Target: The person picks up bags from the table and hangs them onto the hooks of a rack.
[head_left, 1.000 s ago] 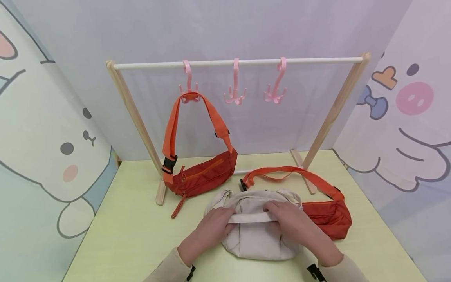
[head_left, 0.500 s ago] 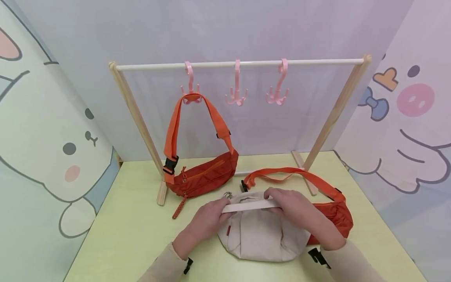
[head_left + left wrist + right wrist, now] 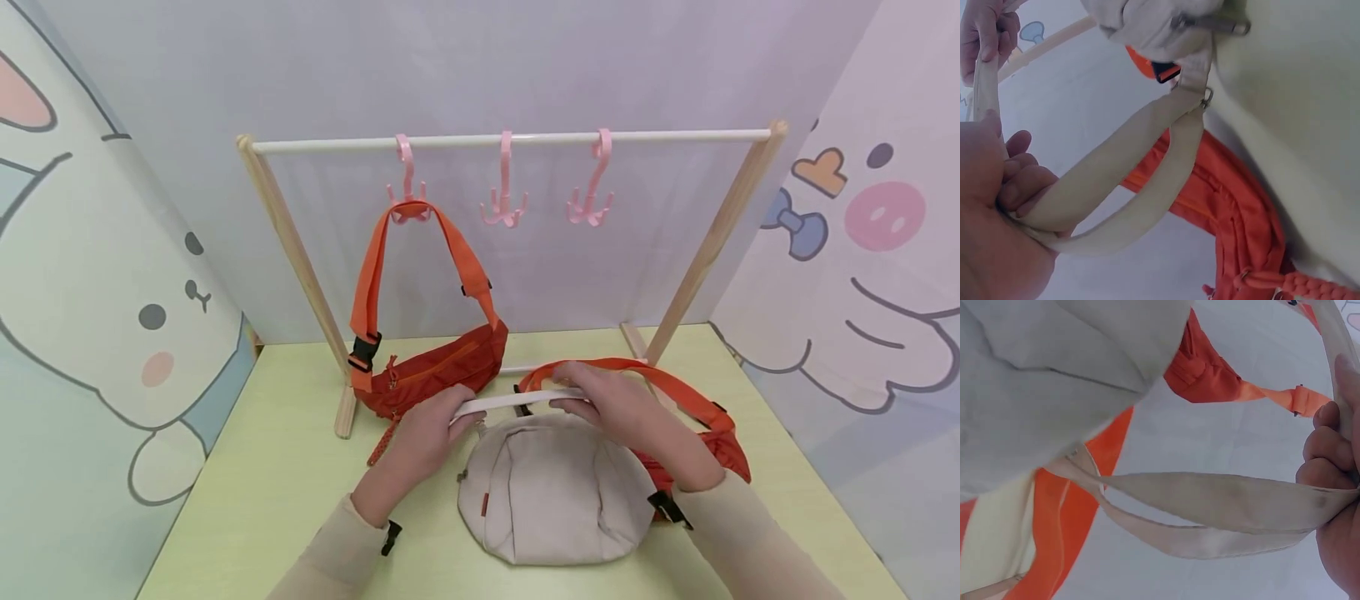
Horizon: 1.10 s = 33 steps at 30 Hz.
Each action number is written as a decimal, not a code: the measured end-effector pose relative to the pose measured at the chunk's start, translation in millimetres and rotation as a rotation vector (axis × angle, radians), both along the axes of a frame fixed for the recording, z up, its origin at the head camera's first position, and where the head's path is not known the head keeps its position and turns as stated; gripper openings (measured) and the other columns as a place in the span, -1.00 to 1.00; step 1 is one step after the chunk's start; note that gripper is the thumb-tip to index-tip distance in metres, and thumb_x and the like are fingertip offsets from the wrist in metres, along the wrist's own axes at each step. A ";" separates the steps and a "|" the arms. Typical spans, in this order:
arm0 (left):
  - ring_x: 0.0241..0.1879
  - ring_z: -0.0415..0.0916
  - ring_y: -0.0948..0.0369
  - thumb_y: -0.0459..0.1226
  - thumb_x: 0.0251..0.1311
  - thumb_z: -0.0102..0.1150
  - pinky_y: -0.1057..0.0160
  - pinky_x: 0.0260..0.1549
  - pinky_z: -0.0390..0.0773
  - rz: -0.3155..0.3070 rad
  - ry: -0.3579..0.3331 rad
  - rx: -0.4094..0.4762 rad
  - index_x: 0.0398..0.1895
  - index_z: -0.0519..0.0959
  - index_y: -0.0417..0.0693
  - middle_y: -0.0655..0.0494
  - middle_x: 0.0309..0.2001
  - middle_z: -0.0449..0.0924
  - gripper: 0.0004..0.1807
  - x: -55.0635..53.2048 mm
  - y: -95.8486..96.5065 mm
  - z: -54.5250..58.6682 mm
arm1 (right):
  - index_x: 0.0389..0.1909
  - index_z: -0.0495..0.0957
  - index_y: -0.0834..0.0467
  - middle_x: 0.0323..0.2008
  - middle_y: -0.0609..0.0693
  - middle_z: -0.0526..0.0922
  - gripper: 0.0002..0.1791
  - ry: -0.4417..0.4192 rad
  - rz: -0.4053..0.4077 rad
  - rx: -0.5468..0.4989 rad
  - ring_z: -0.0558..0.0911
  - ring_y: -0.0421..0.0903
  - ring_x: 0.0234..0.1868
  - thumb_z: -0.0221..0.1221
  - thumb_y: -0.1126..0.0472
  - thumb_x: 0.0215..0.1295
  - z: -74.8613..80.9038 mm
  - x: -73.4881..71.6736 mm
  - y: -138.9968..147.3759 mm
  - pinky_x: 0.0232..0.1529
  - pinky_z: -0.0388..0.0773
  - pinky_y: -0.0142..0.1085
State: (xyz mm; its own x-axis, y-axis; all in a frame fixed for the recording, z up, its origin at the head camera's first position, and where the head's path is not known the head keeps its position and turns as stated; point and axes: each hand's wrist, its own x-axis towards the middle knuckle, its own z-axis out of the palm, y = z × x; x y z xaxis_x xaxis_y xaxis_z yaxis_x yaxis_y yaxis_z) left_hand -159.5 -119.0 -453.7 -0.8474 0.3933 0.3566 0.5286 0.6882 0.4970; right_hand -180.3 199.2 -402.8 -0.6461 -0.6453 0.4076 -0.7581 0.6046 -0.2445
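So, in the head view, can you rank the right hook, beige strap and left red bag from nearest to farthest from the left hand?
1. Beige strap: gripped by the left hand.
2. Left red bag: beyond that hand.
3. Right hook: up on the rail, rightward.

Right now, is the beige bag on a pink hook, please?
The beige bag is off: the left hand and right hand hold its strap, apart from all three pink hooks.

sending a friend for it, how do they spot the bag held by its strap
Find the rack with the white bar. In front, the left hand and right hand hold a pale strap, the beige bag just below. It has a small red tag, whereas the hooked bag and rightmost bag are red.
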 end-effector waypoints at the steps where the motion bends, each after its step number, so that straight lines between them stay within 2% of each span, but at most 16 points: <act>1: -0.44 0.39 0.30 -0.13 0.37 0.43 0.33 -0.49 0.49 0.001 0.018 0.004 -0.03 0.59 0.12 0.35 -0.30 0.52 -0.77 -1.4 -1.4 1.6 | 0.11 0.55 0.01 -0.17 -0.19 0.68 -0.58 0.011 0.022 -0.012 0.59 -0.32 -0.37 0.48 0.15 0.32 2.1 -2.3 -0.6 -0.35 0.63 -0.37; 4: -0.46 0.40 0.31 -0.17 0.37 0.43 0.32 -0.49 0.50 0.006 0.066 0.024 -0.04 0.59 0.11 0.34 -0.31 0.53 -0.78 -5.9 -5.4 6.7 | 0.09 0.57 0.02 -0.17 -0.20 0.64 -0.67 0.025 0.088 -0.045 0.48 -0.33 -0.42 0.42 0.18 0.39 8.6 -9.4 -3.5 -0.40 0.54 -0.40; 7: -0.46 0.40 0.31 -0.19 0.39 0.41 0.30 -0.48 0.51 0.011 0.109 0.041 -0.03 0.58 0.08 0.32 -0.32 0.53 -0.79 -10.0 -9.2 12.9 | 0.07 0.59 0.05 -0.16 -0.18 0.64 -0.77 0.043 0.131 -0.044 0.45 -0.31 -0.42 0.32 0.12 0.50 15.1 -15.8 -7.4 -0.39 0.54 -0.40; 11: -0.48 0.40 0.29 -0.22 0.43 0.37 0.29 -0.50 0.52 0.006 0.160 0.054 0.04 0.59 0.04 0.28 -0.26 0.57 -0.78 -15.1 -13.6 21.3 | 0.06 0.58 0.05 -0.16 -0.17 0.64 -0.78 0.070 0.126 -0.028 0.47 -0.31 -0.45 0.24 0.05 0.56 21.6 -22.9 -11.5 -0.39 0.56 -0.39; 15: -0.45 0.49 0.27 -0.25 0.44 0.36 0.28 -0.49 0.58 -0.016 0.235 0.040 0.12 0.60 0.02 0.19 -0.12 0.66 -0.74 -19.8 -17.1 28.3 | 0.07 0.59 0.06 -0.15 -0.14 0.68 -0.79 0.128 0.122 -0.029 0.54 -0.28 -0.47 0.26 0.10 0.55 26.3 -29.9 -15.0 -0.37 0.62 -0.35; 18: -0.46 0.49 0.26 -0.25 0.42 0.37 0.31 -0.52 0.56 -0.013 0.302 0.019 0.12 0.64 0.02 0.14 -0.14 0.67 -0.73 -22.0 -20.1 34.2 | 0.07 0.61 0.08 -0.15 -0.11 0.71 -0.80 0.192 0.145 -0.034 0.59 -0.23 -0.47 0.24 0.11 0.58 30.2 -34.9 -17.8 -0.37 0.65 -0.31; 21: -0.54 0.40 0.28 -0.25 0.42 0.37 0.34 -0.61 0.45 -0.001 0.345 -0.006 0.09 0.67 0.01 0.13 -0.23 0.63 -0.76 -23.4 -22.9 41.6 | 0.07 0.63 0.10 -0.17 -0.08 0.74 -0.80 0.243 0.157 -0.028 0.60 -0.20 -0.49 0.22 0.10 0.59 34.1 -39.4 -20.2 -0.41 0.64 -0.29; 24: -0.55 0.40 0.27 -0.24 0.43 0.35 0.32 -0.62 0.41 0.011 0.360 -0.024 0.06 0.69 -0.02 0.12 -0.25 0.63 -0.79 -25.9 -24.9 48.5 | 0.06 0.63 0.11 -0.20 -0.07 0.74 -0.80 0.267 0.136 -0.005 0.56 -0.20 -0.54 0.29 0.15 0.54 38.9 -41.9 -22.2 -0.46 0.60 -0.30; 27: -0.46 0.52 0.23 -0.23 0.46 0.32 0.25 -0.55 0.54 0.023 0.343 -0.037 0.05 0.70 -0.04 0.09 -0.18 0.69 -0.81 -29.2 -25.7 56.0 | 0.07 0.62 0.12 -0.20 -0.06 0.75 -0.75 0.271 0.107 0.025 0.55 -0.18 -0.54 0.36 0.21 0.46 45.8 -42.0 -24.0 -0.46 0.60 -0.29; 30: -0.41 0.55 0.19 -0.22 0.48 0.31 0.19 -0.51 0.58 0.038 0.338 -0.040 0.03 0.70 -0.04 0.07 -0.18 0.71 -0.82 -32.5 -26.0 62.9 | 0.08 0.61 0.11 -0.21 -0.07 0.74 -0.72 0.268 0.087 0.033 0.53 -0.18 -0.56 0.38 0.23 0.42 53.2 -42.5 -26.1 -0.46 0.58 -0.27; 33: -0.46 0.50 0.19 -0.21 0.49 0.30 0.21 -0.58 0.51 0.052 0.343 -0.040 0.03 0.70 -0.04 0.07 -0.20 0.71 -0.83 -34.9 -25.8 69.5 | 0.09 0.60 0.13 -0.23 -0.07 0.73 -0.74 0.270 0.083 0.014 0.47 -0.19 -0.58 0.35 0.23 0.46 58.0 -45.8 -27.7 -0.48 0.54 -0.27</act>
